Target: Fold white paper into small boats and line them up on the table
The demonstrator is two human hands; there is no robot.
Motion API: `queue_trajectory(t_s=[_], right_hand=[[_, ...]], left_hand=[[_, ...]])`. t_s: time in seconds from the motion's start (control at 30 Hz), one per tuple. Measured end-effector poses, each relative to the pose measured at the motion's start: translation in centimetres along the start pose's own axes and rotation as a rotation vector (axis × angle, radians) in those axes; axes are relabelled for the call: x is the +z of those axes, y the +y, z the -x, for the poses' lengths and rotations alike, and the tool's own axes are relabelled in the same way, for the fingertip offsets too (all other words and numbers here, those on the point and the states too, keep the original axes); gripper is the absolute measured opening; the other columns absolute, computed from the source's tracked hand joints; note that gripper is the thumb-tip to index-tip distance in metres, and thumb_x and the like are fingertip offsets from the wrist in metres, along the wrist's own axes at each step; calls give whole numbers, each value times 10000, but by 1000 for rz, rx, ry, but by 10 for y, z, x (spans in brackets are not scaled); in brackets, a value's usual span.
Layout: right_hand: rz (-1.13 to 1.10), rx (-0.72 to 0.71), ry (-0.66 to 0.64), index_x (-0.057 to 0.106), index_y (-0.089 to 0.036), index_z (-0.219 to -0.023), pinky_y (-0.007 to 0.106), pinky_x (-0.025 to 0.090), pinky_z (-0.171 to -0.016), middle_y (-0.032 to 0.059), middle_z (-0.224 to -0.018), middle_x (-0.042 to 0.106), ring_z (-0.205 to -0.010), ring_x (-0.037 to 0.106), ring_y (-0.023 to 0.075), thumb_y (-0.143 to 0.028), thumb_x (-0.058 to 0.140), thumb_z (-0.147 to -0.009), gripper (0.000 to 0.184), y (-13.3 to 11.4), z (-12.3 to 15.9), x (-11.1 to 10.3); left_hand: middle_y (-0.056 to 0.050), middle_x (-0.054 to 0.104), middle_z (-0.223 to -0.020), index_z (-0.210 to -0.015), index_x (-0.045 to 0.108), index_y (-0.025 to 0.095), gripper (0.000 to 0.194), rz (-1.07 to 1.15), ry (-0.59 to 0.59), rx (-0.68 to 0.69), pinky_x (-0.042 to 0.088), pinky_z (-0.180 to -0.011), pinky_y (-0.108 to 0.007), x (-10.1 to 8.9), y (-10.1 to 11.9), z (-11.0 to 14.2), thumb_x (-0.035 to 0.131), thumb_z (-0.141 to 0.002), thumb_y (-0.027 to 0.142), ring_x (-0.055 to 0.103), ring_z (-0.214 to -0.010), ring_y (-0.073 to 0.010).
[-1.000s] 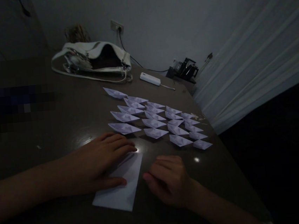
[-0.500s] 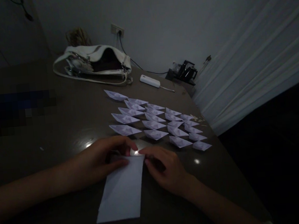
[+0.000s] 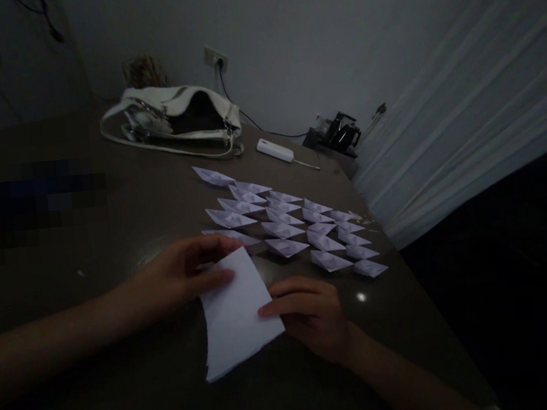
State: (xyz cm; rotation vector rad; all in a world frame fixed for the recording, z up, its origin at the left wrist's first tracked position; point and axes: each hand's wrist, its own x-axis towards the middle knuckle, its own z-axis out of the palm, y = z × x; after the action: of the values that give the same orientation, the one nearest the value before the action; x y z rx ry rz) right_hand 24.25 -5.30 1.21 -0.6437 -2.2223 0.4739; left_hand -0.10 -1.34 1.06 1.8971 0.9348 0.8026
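A folded sheet of white paper [image 3: 240,318] is held between my two hands, tilted up off the dark table. My left hand [image 3: 190,268] pinches its upper left edge, thumb on the near face and fingers behind. On the right edge, my right hand [image 3: 308,314] grips the sheet with the thumb in front; its other fingers are partly hidden behind the paper. Several folded paper boats [image 3: 283,230] stand in rows just beyond my hands. The nearest boat on the left [image 3: 238,236] is partly covered by my left hand.
A white handbag [image 3: 178,120] lies open at the back of the table [image 3: 156,197]. To its right are a white power bank-like device [image 3: 275,150] with a short cable and a black appliance [image 3: 339,133]. A white curtain [image 3: 439,118] hangs along the right side.
The paper has been lifted and turned, so its near end now swings right. My right hand has moved from the top edge down to the right edge. My left hand has risen slightly.
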Motion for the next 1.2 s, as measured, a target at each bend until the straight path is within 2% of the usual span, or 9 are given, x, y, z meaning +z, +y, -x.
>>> queue_trajectory(t_s=[0.1,0.2,0.33,0.43,0.63,0.77,0.87,1.03,1.2], right_hand=[[-10,7,-5,736,-165,-900,221,541,-652,80,-900,713,-765,676,131,-319,539,-959,257,-2,-1,0],[-23,57,-41,739,-164,-888,233,538,-645,74,-852,711,-749,668,135,-379,505,-970,328,-3,-2,1],[-132,152,5,722,-162,-789,198,491,-527,45,-757,706,-622,638,117,-420,629,-888,292,-3,-5,5],[-164,221,83,680,-155,-693,192,452,-490,22,-663,674,-548,593,106,-424,724,-804,294,-3,-5,9],[-97,335,135,601,-162,-591,189,386,-456,-14,-547,591,-477,518,89,-481,713,-786,390,-13,-6,13],[-109,408,148,562,-164,-568,171,333,-403,-36,-495,535,-424,449,71,-464,723,-771,396,-20,-5,15],[-159,460,164,563,-168,-609,163,328,-392,-45,-503,521,-422,431,66,-424,740,-751,342,-22,-4,16],[-253,466,157,667,-167,-832,169,367,-432,-43,-599,515,-490,461,80,-357,742,-754,218,-23,-5,15],[-317,451,188,703,-167,-821,179,397,-459,-6,-707,566,-543,501,88,-286,735,-760,137,-26,-7,16]], left_hand=[[-12,716,-955,-1027,655,175,235,154,-74,-36,579,-731,-264,4,7,2,578,-880,341,696,-897,-210],[35,718,-824,-930,694,182,238,54,-106,-39,556,-663,-204,7,17,5,490,-913,302,687,-765,-158],[12,746,-890,-980,713,220,343,-117,-86,4,569,-703,-246,9,24,13,438,-909,413,694,-823,-203],[-22,740,-1022,-1103,685,261,409,-194,-179,-9,580,-773,-328,9,24,22,381,-923,467,694,-918,-250],[-33,653,-1252,-1302,532,310,517,-171,-294,34,562,-854,-321,13,21,32,624,-827,492,647,-1075,-264],[-26,690,-1169,-1212,587,301,353,-183,-281,83,560,-845,-303,20,22,31,536,-894,446,671,-1005,-239],[-3,727,-1047,-1117,626,301,289,-115,-289,49,572,-774,-265,24,24,33,454,-933,443,694,-920,-210],[5,730,-1059,-1192,599,316,323,-36,-300,-54,580,-769,-268,28,19,39,461,-932,449,702,-919,-210],[18,729,-1031,-1156,638,345,304,10,-344,-68,581,-784,-271,30,19,40,446,-942,443,691,-976,-217]])
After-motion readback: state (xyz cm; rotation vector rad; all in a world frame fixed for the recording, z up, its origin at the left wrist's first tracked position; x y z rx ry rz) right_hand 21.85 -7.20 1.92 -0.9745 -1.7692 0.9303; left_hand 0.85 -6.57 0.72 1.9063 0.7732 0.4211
